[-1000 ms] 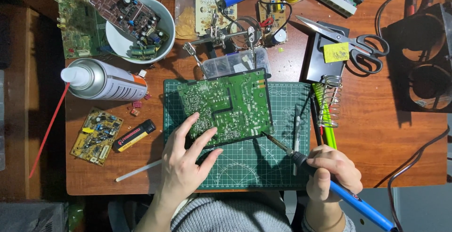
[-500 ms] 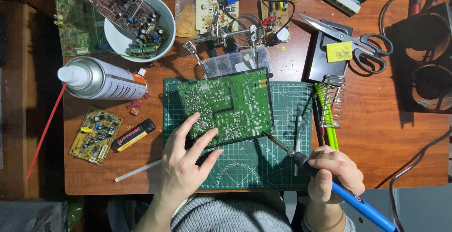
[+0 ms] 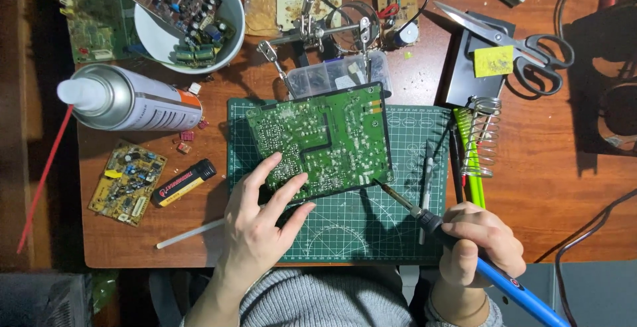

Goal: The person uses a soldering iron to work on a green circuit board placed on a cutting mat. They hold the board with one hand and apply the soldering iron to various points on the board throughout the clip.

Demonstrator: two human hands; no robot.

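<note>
Board [image 3: 322, 142], green and solder side up, sits tilted on the cutting mat [image 3: 391, 234] in the middle of the surface [image 3: 544, 187]. Left hand [image 3: 262, 217] is open, fingers spread, with the fingertips pressing down on the board's near left corner, palm over the mat's edge. Right hand [image 3: 479, 242] is closed around the blue handle of a soldering iron [image 3: 458, 241], and the tip touches or comes right up to the board's near right corner, can't tell which.

Just right of the board, a pair of tweezers [image 3: 428, 187] lies on the mat, and next to that is a green tool [image 3: 470, 167] beside a coil iron stand [image 3: 483, 138] with a yellow sponge [image 3: 493, 61] on its base. Scissors [image 3: 524, 41] rest across that base.

Behind the board there's a clear parts box [image 3: 335, 75] and a helping-hands clamp [image 3: 318, 31]. Off to the left, a spray can [image 3: 133, 99] lies on its side with its red straw [image 3: 43, 177] hanging off the edge, plus a small yellow board [image 3: 127, 182], a black lighter [image 3: 184, 182] and a white stick [image 3: 189, 234]. Far left corner has a white bowl [image 3: 229, 8] stuffed with scrap boards.
</note>
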